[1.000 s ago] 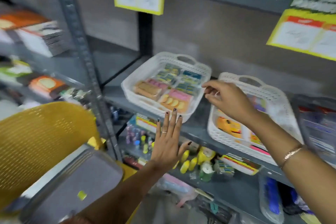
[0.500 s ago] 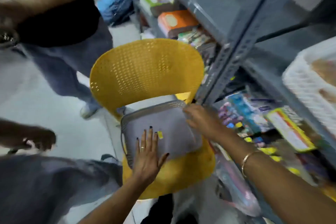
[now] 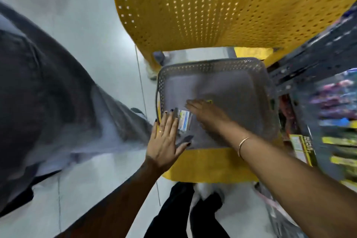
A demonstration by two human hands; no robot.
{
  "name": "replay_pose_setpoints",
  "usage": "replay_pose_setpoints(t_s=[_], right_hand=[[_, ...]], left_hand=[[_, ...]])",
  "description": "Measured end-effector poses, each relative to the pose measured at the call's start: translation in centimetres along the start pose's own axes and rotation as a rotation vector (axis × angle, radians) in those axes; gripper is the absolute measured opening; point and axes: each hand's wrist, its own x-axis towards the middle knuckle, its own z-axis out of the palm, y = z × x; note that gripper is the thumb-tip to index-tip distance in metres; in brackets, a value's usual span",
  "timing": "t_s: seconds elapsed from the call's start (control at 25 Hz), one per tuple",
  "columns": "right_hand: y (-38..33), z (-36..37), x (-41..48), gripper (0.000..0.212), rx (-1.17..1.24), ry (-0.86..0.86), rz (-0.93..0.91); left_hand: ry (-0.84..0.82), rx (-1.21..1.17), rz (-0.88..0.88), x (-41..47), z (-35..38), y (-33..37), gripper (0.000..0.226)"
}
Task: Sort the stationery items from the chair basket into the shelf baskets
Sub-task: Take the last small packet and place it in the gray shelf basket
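A grey perforated basket [image 3: 228,63] sits on the seat of a yellow chair [image 3: 202,6]. Inside it, near the front left corner, lies a small white and blue packet [image 3: 184,120]. A tiny yellow item [image 3: 209,101] shows at the middle of the basket floor. My left hand [image 3: 166,141] hovers flat with fingers spread at the basket's front left rim, just beside the packet. My right hand [image 3: 208,116] reaches into the basket with fingers stretched out, over the floor right of the packet. Neither hand holds anything.
A person in grey trousers [image 3: 48,92] stands close on the left. Metal shelving [image 3: 318,92] with colourful stationery runs along the right, blurred by motion. My own legs and feet [image 3: 193,208] are below the chair's front edge. Pale floor [image 3: 87,15] lies to the left.
The view has swung from the shelf baskets down to the chair. My right hand left the white shelf basket and now reaches into the grey basket; my left hand came down to its rim.
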Motion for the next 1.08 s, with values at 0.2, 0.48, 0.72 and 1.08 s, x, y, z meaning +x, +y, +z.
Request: replay_pose_setpoints(t_s=[0.2,0.48,0.72,1.08], right_hand=[[-1.3,0.9,1.4,0.063,-0.091,0.06,-0.106],[0.7,2.4,0.3,0.032,0.037,0.111,0.033],[3.1,-0.8,-5.9,0.045,0.325,0.35,0.332],[3.9,-20.7,-22.5,0.034,0.334,0.843,0.714]], left_hand=[[0.029,0.036,-0.024,-0.3,0.8,0.0,0.086],[0.047,0.044,0.011,-0.4,0.7,0.0,0.082],[0.077,-0.001,0.067,-0.1,-1.7,1.7,0.085],[0.251,-0.063,0.398,6.4,-17.8,13.6,0.06]])
